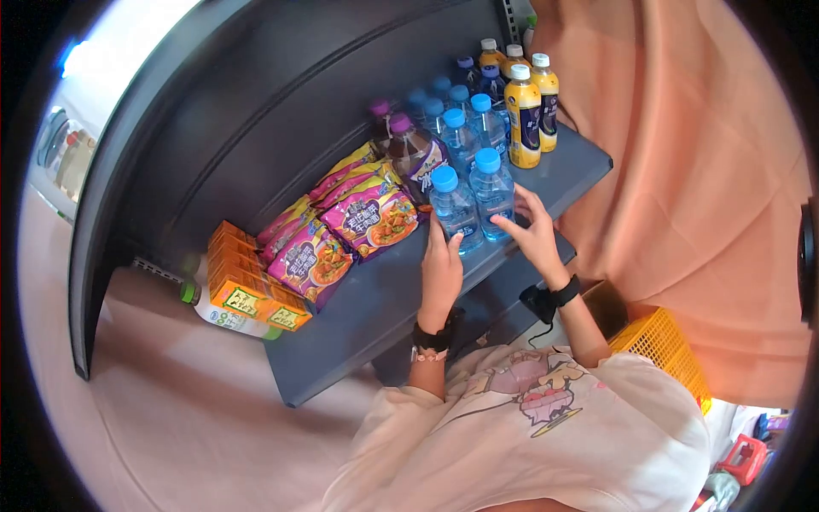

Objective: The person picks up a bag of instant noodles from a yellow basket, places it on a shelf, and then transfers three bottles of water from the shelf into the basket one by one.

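Two clear water bottles with blue caps stand upright side by side near the front of the dark shelf (341,341). My left hand (442,269) is wrapped against the outer side of the left water bottle (455,212), thumb at the front. On the other side, my right hand (535,232) grips the right water bottle (492,192), its thumb across the lower front. Both bottles touch or nearly touch each other. Behind them are more blue-capped water bottles (460,136) in rows. The far sides of both hands' fingers are partly hidden.
Left of the bottles are purple-capped dark drink bottles (414,158), pink noodle packets (371,213), orange boxes (247,286) and a white bottle with a green cap (220,311). Yellow drink bottles (523,119) stand at right. A yellow crate (665,354) sits below, beside an orange curtain (682,171).
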A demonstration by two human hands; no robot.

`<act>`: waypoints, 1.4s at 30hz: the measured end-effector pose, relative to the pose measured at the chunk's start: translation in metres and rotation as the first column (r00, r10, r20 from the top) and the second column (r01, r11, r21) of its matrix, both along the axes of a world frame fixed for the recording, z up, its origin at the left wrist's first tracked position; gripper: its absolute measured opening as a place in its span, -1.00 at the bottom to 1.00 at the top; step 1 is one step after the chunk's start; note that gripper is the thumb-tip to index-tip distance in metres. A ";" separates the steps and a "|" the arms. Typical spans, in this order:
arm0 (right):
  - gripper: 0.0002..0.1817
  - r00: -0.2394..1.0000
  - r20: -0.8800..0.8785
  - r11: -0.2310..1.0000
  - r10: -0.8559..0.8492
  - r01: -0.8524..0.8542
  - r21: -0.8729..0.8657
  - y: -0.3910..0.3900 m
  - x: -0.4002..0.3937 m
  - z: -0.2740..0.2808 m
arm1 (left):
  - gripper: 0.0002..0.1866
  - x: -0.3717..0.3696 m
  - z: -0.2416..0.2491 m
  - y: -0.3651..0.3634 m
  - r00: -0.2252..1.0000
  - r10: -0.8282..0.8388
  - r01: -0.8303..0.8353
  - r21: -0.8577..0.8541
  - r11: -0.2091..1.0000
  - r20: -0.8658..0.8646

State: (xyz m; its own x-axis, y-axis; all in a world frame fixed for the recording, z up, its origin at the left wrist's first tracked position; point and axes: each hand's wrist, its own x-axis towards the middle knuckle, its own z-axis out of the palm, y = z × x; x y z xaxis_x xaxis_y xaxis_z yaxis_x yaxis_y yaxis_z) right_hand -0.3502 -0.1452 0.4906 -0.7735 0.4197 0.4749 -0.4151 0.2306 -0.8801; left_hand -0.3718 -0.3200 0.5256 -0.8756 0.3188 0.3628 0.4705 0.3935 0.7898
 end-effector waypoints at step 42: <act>-0.52 0.851 0.073 0.840 -0.521 0.526 -0.137 -0.043 0.188 -0.044 | -0.70 0.127 -0.059 0.049 0.842 -0.538 0.463 0.446 0.766 0.051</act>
State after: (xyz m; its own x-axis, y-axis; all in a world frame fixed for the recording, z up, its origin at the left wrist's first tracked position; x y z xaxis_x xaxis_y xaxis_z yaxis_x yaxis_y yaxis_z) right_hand -0.1627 -0.1882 0.4462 -0.4327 0.8287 0.3551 -0.2405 0.2735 -0.9313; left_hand -0.2451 -0.2710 0.4669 -0.6904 0.5876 0.4220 0.3582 -0.2291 0.9051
